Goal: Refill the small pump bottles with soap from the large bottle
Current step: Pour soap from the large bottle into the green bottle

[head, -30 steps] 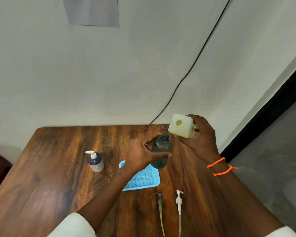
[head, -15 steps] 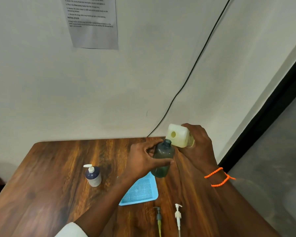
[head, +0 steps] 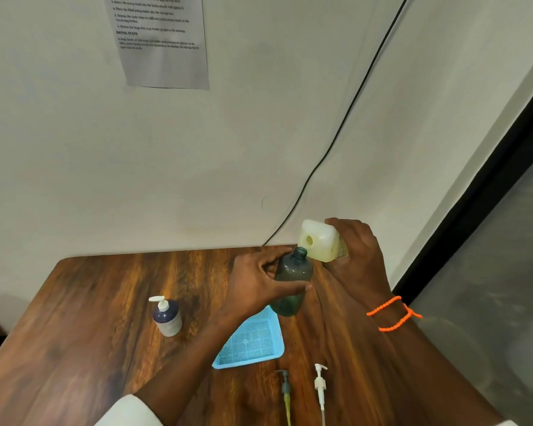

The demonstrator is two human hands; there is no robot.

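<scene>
Your left hand (head: 259, 281) wraps its fingers (head: 293, 286) around the green bottle (head: 291, 284), held uncapped above the desk (head: 105, 302). Your right hand (head: 356, 256) grips the large bottle (head: 320, 241), tipped with its mouth just beside the green bottle's neck. A capped small bottle (head: 166, 316) stands left of the blue tray (head: 253, 342); two pumps (head: 320, 384) lie near you.

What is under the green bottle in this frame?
The green bottle, gripped by the left hand, is above the blue tray's far corner and the table. Whether its base rests on them or is lifted cannot be told.
</scene>
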